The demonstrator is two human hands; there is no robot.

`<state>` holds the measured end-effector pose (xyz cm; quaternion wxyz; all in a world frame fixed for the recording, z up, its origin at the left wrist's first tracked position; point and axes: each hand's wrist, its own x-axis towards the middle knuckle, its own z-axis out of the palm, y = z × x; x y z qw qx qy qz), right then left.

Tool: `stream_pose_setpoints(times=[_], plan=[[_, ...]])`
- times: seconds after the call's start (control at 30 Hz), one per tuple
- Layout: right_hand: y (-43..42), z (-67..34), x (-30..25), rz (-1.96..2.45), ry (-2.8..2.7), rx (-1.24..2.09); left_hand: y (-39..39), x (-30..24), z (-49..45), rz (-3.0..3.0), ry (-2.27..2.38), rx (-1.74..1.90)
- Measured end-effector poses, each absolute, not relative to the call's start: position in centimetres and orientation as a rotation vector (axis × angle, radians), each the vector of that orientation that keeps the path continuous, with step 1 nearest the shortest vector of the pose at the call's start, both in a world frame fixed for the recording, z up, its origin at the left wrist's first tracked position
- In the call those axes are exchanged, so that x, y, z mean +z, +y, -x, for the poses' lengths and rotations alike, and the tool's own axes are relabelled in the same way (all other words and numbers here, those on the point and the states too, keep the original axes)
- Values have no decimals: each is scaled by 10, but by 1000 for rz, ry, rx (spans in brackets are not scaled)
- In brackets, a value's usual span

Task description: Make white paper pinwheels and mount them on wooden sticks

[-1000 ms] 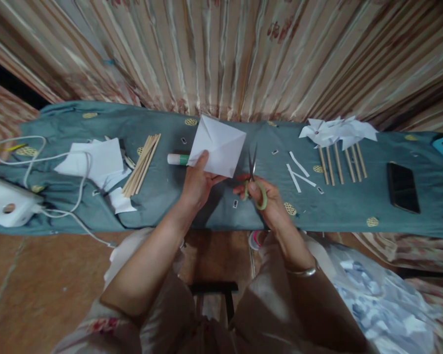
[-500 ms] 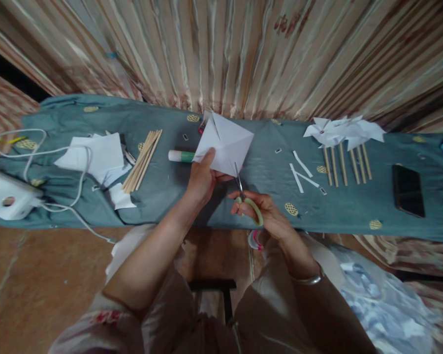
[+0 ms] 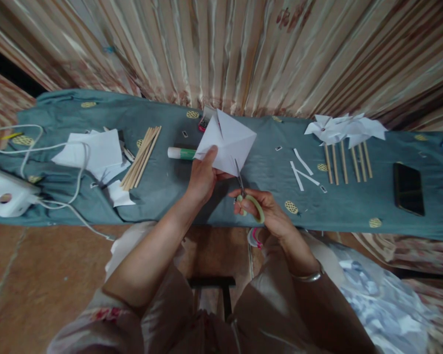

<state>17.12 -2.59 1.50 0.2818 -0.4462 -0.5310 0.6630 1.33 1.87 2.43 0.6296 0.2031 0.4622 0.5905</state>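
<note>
A square of white paper with crease lines is held up over the cloth by my left hand, thumb on top and fingers beneath. A slit runs inward from its upper corner. In my right hand is a pair of scissors with pale green handles, the fingers closed round the loops. Their blades lie at the paper's lower edge, close to my left fingertips. Behind the paper's left corner a glue stick with a white cap and green body is partly hidden.
Wooden sticks and white paper sheets lie left, beside a white corded device. To the right are paper strips, paper pinwheels on sticks and a black phone. A patterned curtain hangs behind.
The slit at the paper's upper corner gapes a little wider. Both hands, the paper and the scissors keep nearly the same place; the view has shifted slightly.
</note>
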Motion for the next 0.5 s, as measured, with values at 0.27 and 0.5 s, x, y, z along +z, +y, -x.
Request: stream_pose_setpoints(times=[0.27,0.5], plan=[[-26,-172,16,1208,-1365,1788,18,27,-15,-410,1090,1354],[-26,-171,16,1218,-1367,1784,18,29,-16,-395,1107,1350]])
